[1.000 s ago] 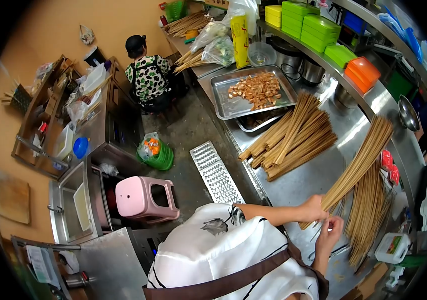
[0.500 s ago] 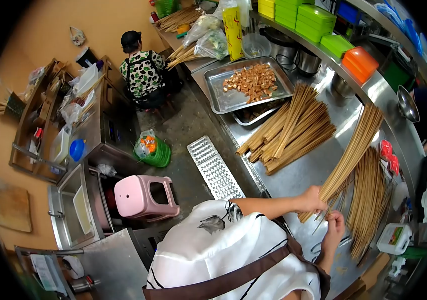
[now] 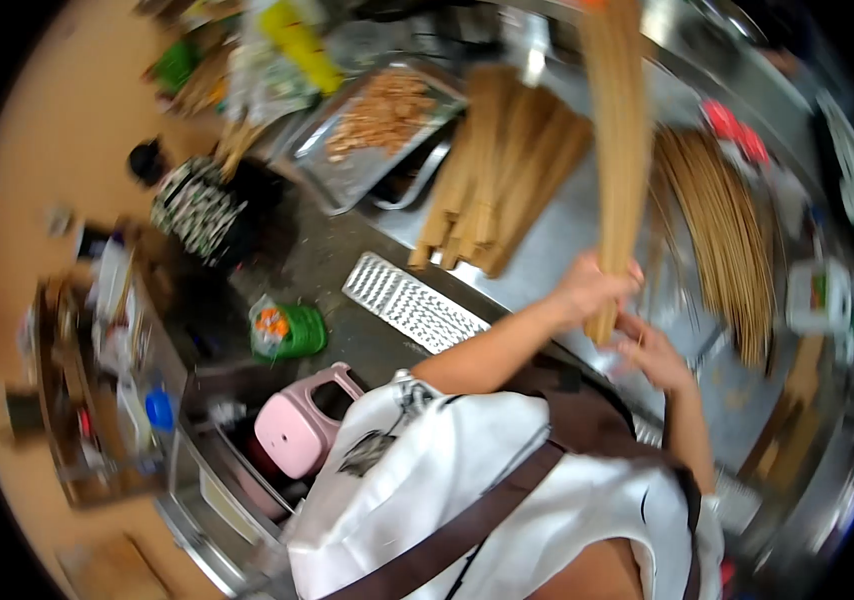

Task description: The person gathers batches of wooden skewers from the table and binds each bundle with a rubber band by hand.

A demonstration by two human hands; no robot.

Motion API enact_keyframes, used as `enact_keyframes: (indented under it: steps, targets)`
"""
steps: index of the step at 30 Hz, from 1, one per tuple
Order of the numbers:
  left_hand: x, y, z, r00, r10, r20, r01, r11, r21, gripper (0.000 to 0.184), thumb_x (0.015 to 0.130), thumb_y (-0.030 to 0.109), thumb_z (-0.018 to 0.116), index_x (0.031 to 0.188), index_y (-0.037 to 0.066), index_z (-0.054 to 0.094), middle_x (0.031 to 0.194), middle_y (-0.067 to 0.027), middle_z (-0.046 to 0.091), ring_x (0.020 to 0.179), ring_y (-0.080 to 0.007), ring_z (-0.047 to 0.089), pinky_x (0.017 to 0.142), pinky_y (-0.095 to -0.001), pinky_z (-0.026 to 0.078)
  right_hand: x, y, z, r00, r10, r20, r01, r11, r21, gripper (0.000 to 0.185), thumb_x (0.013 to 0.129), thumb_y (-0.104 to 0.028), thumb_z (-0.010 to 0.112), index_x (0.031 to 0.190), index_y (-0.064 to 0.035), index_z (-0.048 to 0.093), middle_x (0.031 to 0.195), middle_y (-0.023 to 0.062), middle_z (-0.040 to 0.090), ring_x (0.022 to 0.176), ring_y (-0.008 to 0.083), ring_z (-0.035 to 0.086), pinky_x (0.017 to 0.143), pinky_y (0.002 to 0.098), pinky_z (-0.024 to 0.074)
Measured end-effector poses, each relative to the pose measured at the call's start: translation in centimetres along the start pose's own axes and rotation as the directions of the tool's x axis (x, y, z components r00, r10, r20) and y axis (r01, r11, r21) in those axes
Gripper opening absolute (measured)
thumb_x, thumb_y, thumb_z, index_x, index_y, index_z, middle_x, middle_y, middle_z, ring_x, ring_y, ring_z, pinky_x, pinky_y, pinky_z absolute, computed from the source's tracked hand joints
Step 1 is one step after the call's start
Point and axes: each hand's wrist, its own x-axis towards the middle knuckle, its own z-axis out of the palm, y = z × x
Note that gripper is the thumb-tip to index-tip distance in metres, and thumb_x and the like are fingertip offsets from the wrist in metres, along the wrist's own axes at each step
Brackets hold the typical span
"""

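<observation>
My left hand [image 3: 597,285] is closed round the lower part of a long bundle of thin wooden sticks [image 3: 622,150], which stands nearly upright in view. Beside the bundle's lower end is my right hand [image 3: 655,355], its fingertips at or very near the sticks; motion blur hides whether they grip anything. A second pile of sticks [image 3: 722,230] lies on the metal counter [image 3: 562,215] to the right. Several thicker bundles [image 3: 507,160] rest on the counter to the left of the held one.
A metal tray [image 3: 332,190] with chopped brown pieces sits at the counter's far end. On the floor side are a perforated metal plate [image 3: 412,305], a green basket [image 3: 302,330] and a pink stool [image 3: 297,430]. Another person [image 3: 197,210] sits farther back. A white container [image 3: 819,295] stands at right.
The view has turned and blurred. The held bundle has swung from slanting to nearly upright, still in my left hand. My right hand has stayed near its lower end.
</observation>
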Motion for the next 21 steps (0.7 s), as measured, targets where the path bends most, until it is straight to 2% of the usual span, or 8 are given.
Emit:
enact_keyframes:
  steps: [2, 4, 6, 13, 17, 19, 20, 21]
  targets:
    - [0.2, -0.6, 0.3, 0.997, -0.008, 0.076, 0.022, 0.984, -0.179, 0.013, 0.074, 0.007, 0.061, 0.084, 0.003, 0.053, 0.07, -0.0047, 0.054, 0.061, -0.0124, 0.052, 0.057, -0.0274, 0.045, 0.8, 1.0, 0.5, 0.995, -0.098, -0.003, 0.096, 0.966, 0.238, 0.056, 0.084, -0.025, 0.056, 0.126, 0.0047, 0.035, 0.106, 0.0144, 0.057, 0.103, 0.0233, 0.054, 0.077, 0.0371, 0.0509]
    - [1.1, -1.8, 0.2, 0.988, -0.006, 0.157, 0.048, 0.963, -0.266, 0.013, 0.075, 0.006, 0.061, 0.083, 0.003, 0.051, 0.073, -0.0055, 0.054, 0.065, -0.0128, 0.052, 0.06, -0.0278, 0.046, 1.9, 0.7, 1.9, 0.997, -0.043, 0.072, 0.02, 0.956, 0.291, 0.05, 0.083, -0.027, 0.058, 0.117, 0.0063, 0.044, 0.103, 0.015, 0.057, 0.095, 0.0241, 0.058, 0.078, 0.0368, 0.0505]
    - [1.1, -2.9, -0.3, 0.996, -0.089, -0.016, 0.084, 0.978, -0.192, 0.014, 0.076, 0.007, 0.061, 0.08, 0.004, 0.048, 0.078, -0.007, 0.054, 0.069, -0.0139, 0.053, 0.065, -0.0285, 0.047, 3.3, 1.3, 2.4, 0.994, 0.058, 0.094, -0.091, 0.915, 0.393, 0.038, 0.081, -0.025, 0.061, 0.105, 0.0034, 0.052, 0.094, 0.0137, 0.059, 0.084, 0.0234, 0.061, 0.074, 0.0354, 0.0517]
    - [1.8, -5.7, -3.4, 0.889, -0.457, -0.019, 0.457, 0.889, 0.026, 0.016, 0.075, 0.008, 0.062, 0.086, 0.001, 0.052, 0.075, -0.0098, 0.059, 0.064, -0.0176, 0.059, 0.058, -0.0307, 0.05, 5.4, 4.6, 3.9, 0.989, 0.145, -0.039, -0.116, 0.902, 0.415, 0.018, 0.076, -0.011, 0.064, 0.087, -0.0004, 0.055, 0.074, 0.0064, 0.056, 0.066, 0.0169, 0.058, 0.063, 0.0318, 0.0532]
    - [2.2, -8.8, -4.5, 0.894, -0.426, -0.14, 0.427, 0.904, -0.019, 0.018, 0.075, 0.009, 0.062, 0.088, 0.0, 0.053, 0.075, -0.01, 0.059, 0.065, -0.0193, 0.06, 0.058, -0.03, 0.05, 7.3, 8.7, 4.4, 0.965, 0.257, -0.048, -0.183, 0.796, 0.577, 0.012, 0.075, -0.007, 0.059, 0.084, -0.0018, 0.054, 0.069, 0.0049, 0.054, 0.06, 0.0157, 0.055, 0.062, 0.0327, 0.0525]
    - [2.5, -8.9, -5.3, 0.823, -0.549, -0.146, 0.568, 0.802, 0.184, 0.026, 0.076, 0.012, 0.063, 0.094, -0.003, 0.051, 0.08, -0.0103, 0.06, 0.069, -0.0213, 0.06, 0.059, -0.0294, 0.05, 7.8, 9.5, 4.3, 0.963, 0.265, 0.057, -0.232, 0.697, 0.679, 0.007, 0.076, -0.007, 0.055, 0.081, -0.0029, 0.053, 0.068, 0.0047, 0.052, 0.056, 0.0151, 0.052, 0.064, 0.0339, 0.0516]
    - [2.2, -9.2, -5.4, 0.819, -0.553, -0.155, 0.573, 0.8, 0.177, 0.026, 0.076, 0.012, 0.063, 0.094, -0.003, 0.051, 0.08, -0.0103, 0.06, 0.069, -0.0213, 0.06, 0.059, -0.0294, 0.05, 7.9, 9.9, 4.4, 0.96, 0.271, 0.068, -0.243, 0.692, 0.68, 0.007, 0.076, -0.007, 0.055, 0.081, -0.0029, 0.053, 0.068, 0.0047, 0.052, 0.056, 0.0151, 0.052, 0.064, 0.0339, 0.0516]
    - [1.6, -8.6, -4.7, 0.86, -0.431, -0.275, 0.504, 0.804, 0.315, 0.027, 0.076, 0.013, 0.063, 0.093, -0.004, 0.051, 0.087, -0.0124, 0.059, 0.077, -0.0238, 0.059, 0.065, -0.0317, 0.049, 7.9, 9.7, 4.6, 0.956, 0.291, 0.044, -0.241, 0.687, 0.686, 0.006, 0.079, -0.009, 0.053, 0.08, -0.0033, 0.053, 0.069, 0.0048, 0.053, 0.057, 0.0149, 0.052, 0.064, 0.0335, 0.0509]
